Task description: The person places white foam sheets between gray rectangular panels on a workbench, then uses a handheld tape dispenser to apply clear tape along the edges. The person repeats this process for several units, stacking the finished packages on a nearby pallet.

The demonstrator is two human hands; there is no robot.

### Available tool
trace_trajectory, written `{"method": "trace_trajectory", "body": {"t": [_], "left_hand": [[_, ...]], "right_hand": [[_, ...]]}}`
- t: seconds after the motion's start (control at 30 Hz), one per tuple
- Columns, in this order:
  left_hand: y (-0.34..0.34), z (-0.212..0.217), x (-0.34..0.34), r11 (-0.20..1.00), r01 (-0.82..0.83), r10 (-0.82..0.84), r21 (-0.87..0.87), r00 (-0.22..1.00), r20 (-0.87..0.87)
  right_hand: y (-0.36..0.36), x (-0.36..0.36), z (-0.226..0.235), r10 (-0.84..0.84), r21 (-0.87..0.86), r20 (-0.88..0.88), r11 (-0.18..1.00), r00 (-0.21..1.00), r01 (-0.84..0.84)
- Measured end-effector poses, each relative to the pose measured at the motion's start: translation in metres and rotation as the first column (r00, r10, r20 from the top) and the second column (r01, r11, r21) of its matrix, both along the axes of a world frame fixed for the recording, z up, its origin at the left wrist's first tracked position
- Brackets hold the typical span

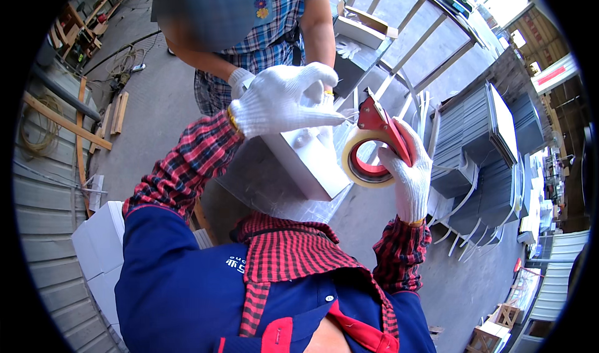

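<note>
My right hand (pixel 409 172), in a white knit glove, grips a red tape dispenser (pixel 390 134). A wide roll of clear tape (pixel 350 159) is mounted on it, and its toothed head points up and left. My left hand (pixel 271 100), gloved the same way, is raised above a long white box (pixel 312 169). Its thumb and forefinger are apart, with one fingertip close to the dispenser's head. A thin pale strip shows by that fingertip; whether they touch, I cannot tell. Across the box, a co-worker's gloved hand (pixel 312 139) rests on it, partly hidden behind my left hand.
The co-worker (pixel 268 34) in a plaid apron stands opposite. Grey stacked panels (pixel 474 141) sit on a rack at right. A metal frame (pixel 412 34) and an opened carton (pixel 362 28) are beyond. White boxes (pixel 100 240) stand at left, near wooden strips (pixel 118 112).
</note>
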State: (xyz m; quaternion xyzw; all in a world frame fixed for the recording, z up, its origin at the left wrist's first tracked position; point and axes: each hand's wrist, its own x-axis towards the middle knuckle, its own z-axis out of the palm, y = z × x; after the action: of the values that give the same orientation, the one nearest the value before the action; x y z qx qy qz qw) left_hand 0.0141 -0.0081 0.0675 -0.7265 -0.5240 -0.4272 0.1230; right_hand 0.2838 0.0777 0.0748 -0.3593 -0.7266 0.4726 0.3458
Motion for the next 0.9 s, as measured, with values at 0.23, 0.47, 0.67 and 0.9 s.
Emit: {"method": "trace_trajectory", "body": {"t": [0.23,0.47,0.67,0.9], "left_hand": [[-0.032,-0.008,-0.007,0.950,-0.084,0.230,-0.300,0.837,0.497],[0.058,-0.097,0.025,0.237,0.967,-0.021,0.095,-0.093,0.995],[0.121,-0.129,0.036,-0.435,0.846,0.117,0.307,-0.285,0.951],[0.060,-0.049,0.080,0.315,0.942,0.019,0.117,-0.130,0.991]], "right_hand": [[0.018,0.021,0.015,-0.099,0.090,-0.072,0.990,0.992,0.105],[0.017,0.015,0.020,-0.026,0.169,-0.002,0.985,1.000,0.026],[0.007,0.023,0.025,-0.019,0.209,-0.040,0.978,0.999,0.027],[0.017,0.042,0.023,-0.011,0.507,0.097,0.861,0.995,-0.040]]}}
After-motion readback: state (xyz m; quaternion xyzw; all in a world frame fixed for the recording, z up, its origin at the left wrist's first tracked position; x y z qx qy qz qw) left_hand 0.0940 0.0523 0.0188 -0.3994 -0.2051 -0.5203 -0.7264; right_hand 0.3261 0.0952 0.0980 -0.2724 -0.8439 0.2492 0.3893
